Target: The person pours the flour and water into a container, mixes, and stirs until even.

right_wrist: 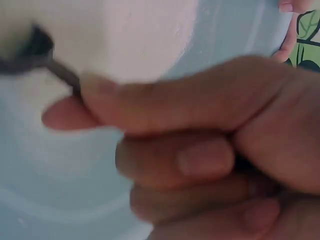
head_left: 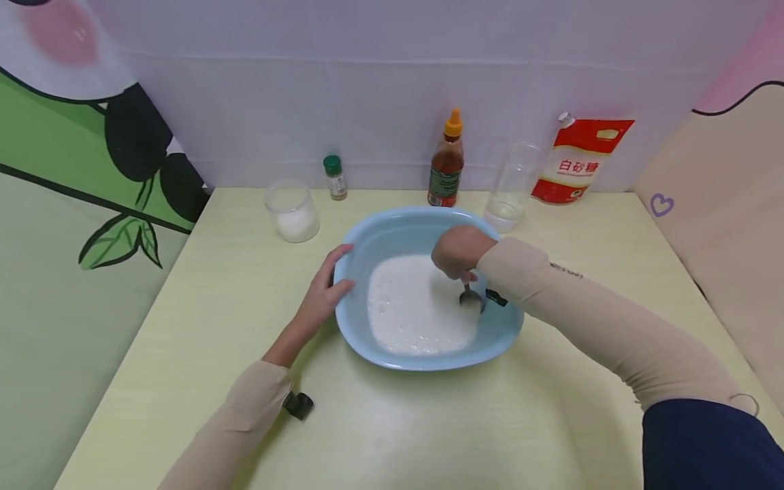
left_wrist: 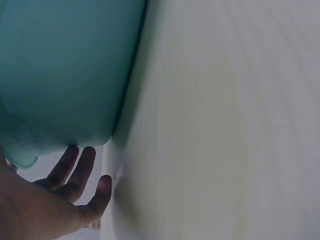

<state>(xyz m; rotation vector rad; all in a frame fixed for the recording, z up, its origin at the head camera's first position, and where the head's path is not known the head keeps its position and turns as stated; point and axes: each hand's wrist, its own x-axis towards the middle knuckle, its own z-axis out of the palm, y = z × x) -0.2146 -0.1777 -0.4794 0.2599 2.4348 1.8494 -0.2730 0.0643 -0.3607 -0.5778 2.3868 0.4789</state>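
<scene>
A pale blue plastic basin (head_left: 429, 364) stands on the table with white, bubbly liquid (head_left: 416, 306) in it. My left hand (head_left: 321, 292) holds the basin's left rim, thumb and index finger at the edge; in the left wrist view, other fingers (left_wrist: 82, 172) lie along the outer wall. Over the basin's right side, my right hand (head_left: 462, 252) grips a metal spoon (head_left: 470, 297) by its handle, the bowl pointing down close over the liquid. The right wrist view shows thumb and index finger pinching the handle, the other fingers curled; the spoon's bowl (right_wrist: 37, 47) is blurred there.
Behind the basin stand a glass with white granules (head_left: 297, 221), a small green-capped jar (head_left: 335, 178), a sauce bottle (head_left: 446, 170), a tall clear glass (head_left: 511, 187) and a red-and-white sugar pouch (head_left: 576, 162). A cloth backdrop (head_left: 380, 88) hangs along the table's back edge.
</scene>
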